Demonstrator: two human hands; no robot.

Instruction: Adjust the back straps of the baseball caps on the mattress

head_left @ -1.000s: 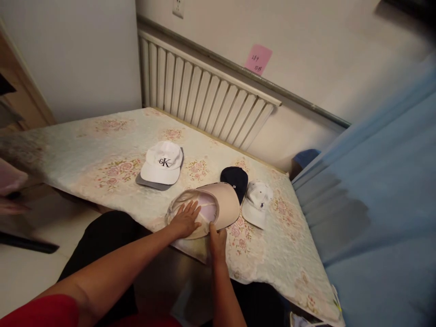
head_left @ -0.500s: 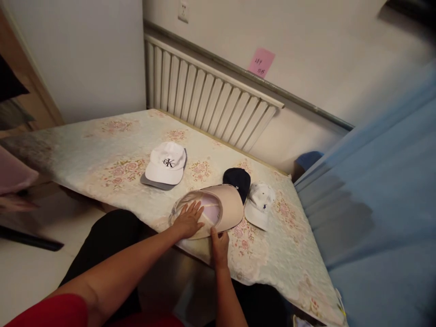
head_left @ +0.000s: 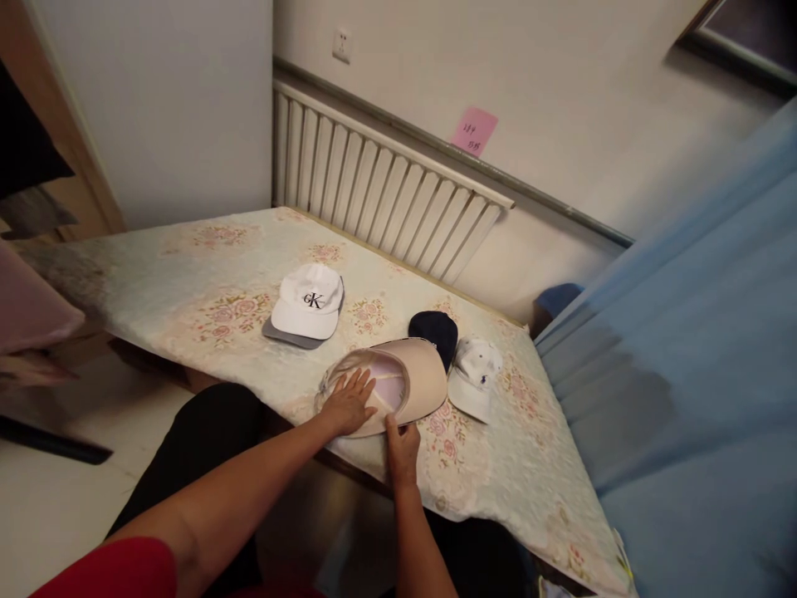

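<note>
An upturned beige cap [head_left: 423, 378] lies near the front edge of the bed, its inside facing up and its brim to the right. My left hand [head_left: 349, 405] rests flat with fingers spread on the cap's inner side. At the near edge, where brim and crown meet, my right hand [head_left: 403, 444] pinches the cap between thumb and fingers. Partly behind the brim sits a dark navy cap [head_left: 434, 330]. Right of it is a white cap [head_left: 478, 370] with a small dark emblem. Further left, a white cap with black letters [head_left: 308, 301] sits on a grey cap [head_left: 292, 336].
The caps lie on a flowered bed cover [head_left: 498, 490]. A radiator [head_left: 386, 187] runs along the wall behind, with a pink note [head_left: 475, 131] above it. A blue curtain [head_left: 697, 374] hangs on the right. My knees [head_left: 212, 423] are against the near edge.
The view has tilted slightly, shifting the scene a little. Both hands stay at the same places on the beige cap, with hardly any movement.
</note>
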